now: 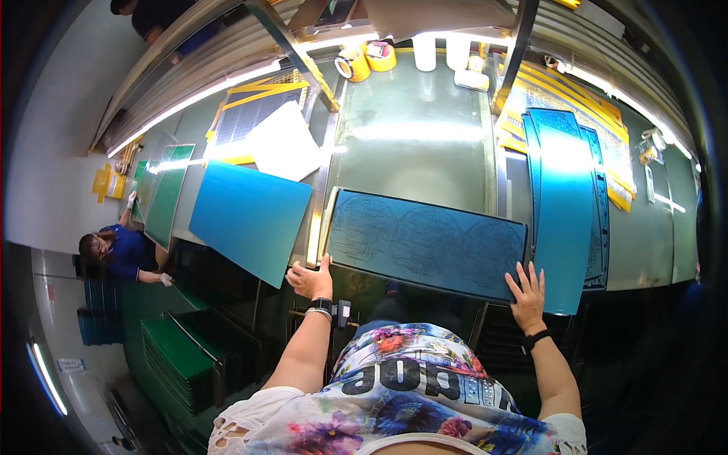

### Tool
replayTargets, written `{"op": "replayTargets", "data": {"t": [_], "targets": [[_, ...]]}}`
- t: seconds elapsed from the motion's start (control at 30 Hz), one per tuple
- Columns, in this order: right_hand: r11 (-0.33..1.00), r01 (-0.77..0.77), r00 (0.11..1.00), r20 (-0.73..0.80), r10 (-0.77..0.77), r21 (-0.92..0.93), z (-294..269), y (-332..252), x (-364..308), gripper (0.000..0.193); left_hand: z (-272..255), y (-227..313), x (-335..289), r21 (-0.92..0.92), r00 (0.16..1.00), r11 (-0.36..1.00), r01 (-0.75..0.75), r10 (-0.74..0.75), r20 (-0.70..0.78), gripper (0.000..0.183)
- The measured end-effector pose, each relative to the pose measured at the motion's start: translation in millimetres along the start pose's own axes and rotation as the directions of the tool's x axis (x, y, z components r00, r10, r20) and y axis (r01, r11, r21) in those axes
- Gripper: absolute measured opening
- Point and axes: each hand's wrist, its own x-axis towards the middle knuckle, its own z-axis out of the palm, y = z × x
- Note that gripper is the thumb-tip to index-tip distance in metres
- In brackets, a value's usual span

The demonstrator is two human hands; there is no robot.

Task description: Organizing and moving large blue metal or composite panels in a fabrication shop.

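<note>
OK, dark blue panel (pixel 428 243) in front of me, slanting across the near edge of the table (pixel 413 152), R end lower in view. My L hand (pixel 311 280) is at its near L corner, thumb up by the edge, other fingers pointing off L; can't tell if they're gripping. R hand (pixel 528 299) is at the near R corner, fingers spread wide; thumb's out of sight, so can't say if it's a real pinch.

To do this well, I reckon: weight shared b/w both hands, edges only, fingertips off the line pattern b/c it'd prob smudge or scratch. R corner needs watching: right by the blue stack (pixel 561 212) & could snag. Same on the L w/ the plain blue sheet (pixel 254 220), v. near my fingers. Slow, level, no twist.

Now what I can't get: panel's underside, hidden, so no idea what bears it. Glare wipes out part of the table & the stack's top. Tape rolls (pixel 360 64) OK, but the white containers (pixel 425 53) to their R are blown out. Dark slats (pixel 497 341) below the table, too dim. Person (pixel 155 15) up top L, cut off.
</note>
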Motion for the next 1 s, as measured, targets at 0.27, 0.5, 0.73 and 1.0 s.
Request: {"op": "replayTargets", "data": {"t": [0.27,0.5,0.73,1.0], "targets": [[0.998,0.049,0.994,0.093,-0.053,0.042,-30.4,6.9,2.7,0.056,10.6,-5.5,-8.8,-0.683,0.841,0.636,0.359,0.097,0.532,0.035],[0.948,0.185,0.953,-0.284,-0.108,0.261,-110.1,-3.8,43.5,0.018,-89.8,54.2,41.7,-0.877,0.894,0.307,0.37,0.14,0.427,0.026],[0.191,-0.312,0.895,0.219,0.389,0.931,-91.3,17.0,109.8,0.025,-147.7,126.4,43.9,-0.868,0.693,0.317,-0.383,0.72,-0.043,0.028],[0.631,-0.55,0.487,-0.403,0.775,0.547,4.2,110.2,41.8,0.04,-5.3,92.0,-34.2,-0.062,0.537,0.611,-0.789,0.736,0.412,0.102]]}}
